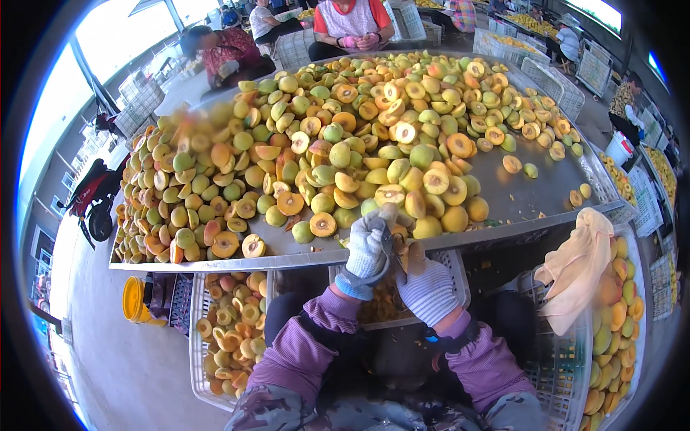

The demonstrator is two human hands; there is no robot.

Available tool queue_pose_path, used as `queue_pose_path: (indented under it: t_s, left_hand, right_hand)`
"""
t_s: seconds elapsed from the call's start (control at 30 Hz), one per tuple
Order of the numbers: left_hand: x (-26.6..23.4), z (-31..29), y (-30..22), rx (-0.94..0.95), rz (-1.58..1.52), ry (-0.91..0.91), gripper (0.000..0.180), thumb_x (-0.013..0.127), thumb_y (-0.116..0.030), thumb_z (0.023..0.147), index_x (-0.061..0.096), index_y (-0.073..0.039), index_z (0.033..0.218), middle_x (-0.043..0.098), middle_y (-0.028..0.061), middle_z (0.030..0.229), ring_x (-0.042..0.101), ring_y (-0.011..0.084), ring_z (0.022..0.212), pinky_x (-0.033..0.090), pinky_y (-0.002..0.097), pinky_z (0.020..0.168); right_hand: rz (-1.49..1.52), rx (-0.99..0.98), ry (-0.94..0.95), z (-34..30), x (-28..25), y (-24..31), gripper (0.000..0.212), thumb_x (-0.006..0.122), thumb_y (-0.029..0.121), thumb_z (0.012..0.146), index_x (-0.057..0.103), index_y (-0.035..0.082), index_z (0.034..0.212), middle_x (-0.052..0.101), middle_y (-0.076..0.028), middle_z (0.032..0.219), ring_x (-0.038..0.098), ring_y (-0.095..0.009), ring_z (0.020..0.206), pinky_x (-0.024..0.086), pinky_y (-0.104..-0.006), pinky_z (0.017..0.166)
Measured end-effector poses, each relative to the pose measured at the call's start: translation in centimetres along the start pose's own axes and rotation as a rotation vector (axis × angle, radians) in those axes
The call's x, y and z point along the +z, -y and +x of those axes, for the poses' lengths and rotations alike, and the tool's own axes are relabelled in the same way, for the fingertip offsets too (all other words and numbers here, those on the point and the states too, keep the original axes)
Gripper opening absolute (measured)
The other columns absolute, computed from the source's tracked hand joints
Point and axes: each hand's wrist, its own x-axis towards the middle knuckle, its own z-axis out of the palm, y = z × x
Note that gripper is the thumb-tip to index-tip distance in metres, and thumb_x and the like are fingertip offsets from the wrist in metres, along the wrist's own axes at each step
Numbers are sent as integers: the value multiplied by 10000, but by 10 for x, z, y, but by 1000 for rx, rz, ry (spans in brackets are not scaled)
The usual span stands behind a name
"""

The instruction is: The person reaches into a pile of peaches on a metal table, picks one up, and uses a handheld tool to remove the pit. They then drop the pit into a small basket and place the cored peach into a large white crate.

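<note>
My left hand (366, 249), in a white knit glove with a blue-grey cuff, is closed at the near edge of a metal table (280, 241). Its fingers pinch what looks like an apricot half (399, 234), mostly covered by the fingers. Just right of and below it, my right hand (428, 291) in a striped white glove is closed too, fingertips meeting the left hand's. Whatever the right fingers grip is hidden. A large heap of halved and whole apricots (345, 154), yellow, green and orange, covers much of the table. Below my hands sits a white crate (460, 276) with orange pieces inside.
A crate of apricot halves (233, 323) stands at my lower left, another (614, 337) at my right. A peach-coloured cloth (578, 269) drapes over a crate's edge. A yellow bucket (134, 299) is under the table's left end. Across the table sits a person in pink gloves (359, 42).
</note>
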Motion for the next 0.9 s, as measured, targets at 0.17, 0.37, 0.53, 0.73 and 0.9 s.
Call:
queue_pose_path:
  t_s: [0.17,0.37,0.53,0.73,0.9]
  left_hand:
    - [4,-10,-2,284,373,-26,428,606,-411,918,646,15,918,644,45,807,560,87,732,462,239,648]
    - [-3,-3,-17,154,-41,230,352,600,-330,924,641,19,914,637,52,783,583,117,729,491,263,645]
    - [13,-9,-21,-155,146,56,150,599,-132,870,647,9,852,615,-8,709,523,45,639,429,216,550]
    - [-4,-4,-23,-111,136,221,279,633,-247,888,653,31,868,668,73,753,618,114,684,501,237,606]
    - [-10,5,-9,-63,-114,349,491,667,-457,850,654,32,809,664,114,755,633,182,703,517,280,651]
  right_hand:
    - [190,33,94,2,5,-1,350,568,150,843,494,-26,1137,550,-251,1065,619,-404,818,519,-482,676]
    - [548,-42,182,3,-21,8,320,584,115,850,503,-45,1114,589,-262,972,579,-462,914,493,-464,769]
    - [499,28,85,-7,-10,12,191,574,134,847,543,-20,956,581,-293,882,594,-447,803,495,-494,698]
    - [720,61,138,-8,-6,7,192,594,131,829,531,-23,925,584,-260,851,586,-434,789,482,-470,698]
    - [861,292,425,-2,-31,16,205,596,143,830,523,-24,925,584,-220,806,579,-419,781,469,-444,706]
